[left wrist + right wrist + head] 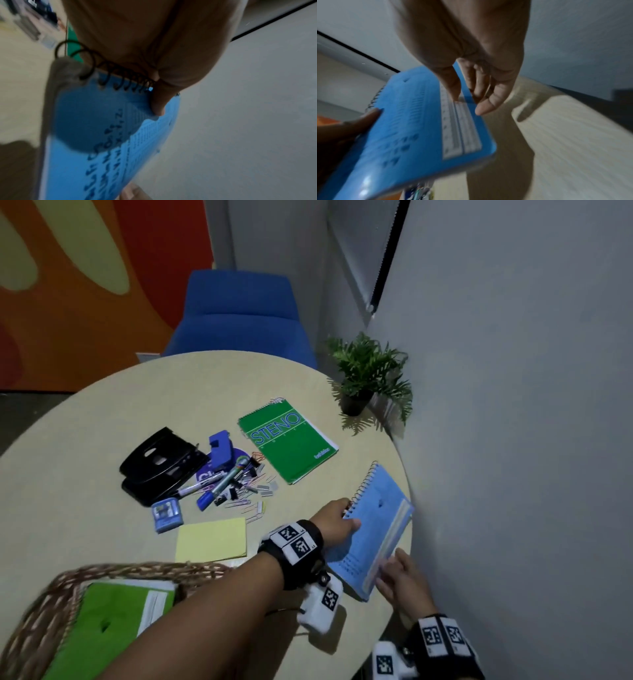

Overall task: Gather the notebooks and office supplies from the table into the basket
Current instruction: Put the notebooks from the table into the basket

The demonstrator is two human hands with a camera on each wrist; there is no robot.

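A blue spiral notebook (376, 529) is held tilted above the table's right edge. My left hand (342, 518) grips its spiral side, thumb (158, 104) on the cover and fingers underneath. My right hand (394, 570) pinches the opposite edge, thumb (453, 88) on the white label. The wicker basket (68, 583) stands at the near left with a green notebook (109, 621) inside. A green STENO notebook (287, 440), a yellow sticky pad (212, 539), a black hole punch (157, 463), a blue punch (221, 448), markers (222, 484), a blue staple box (166, 513) and scattered paper clips (253, 505) lie on the table.
The round beige table (85, 422) stands against a grey wall (513, 440) on the right. A small potted plant (370, 374) sits at the table's far right. A blue chair (239, 309) stands behind the table.
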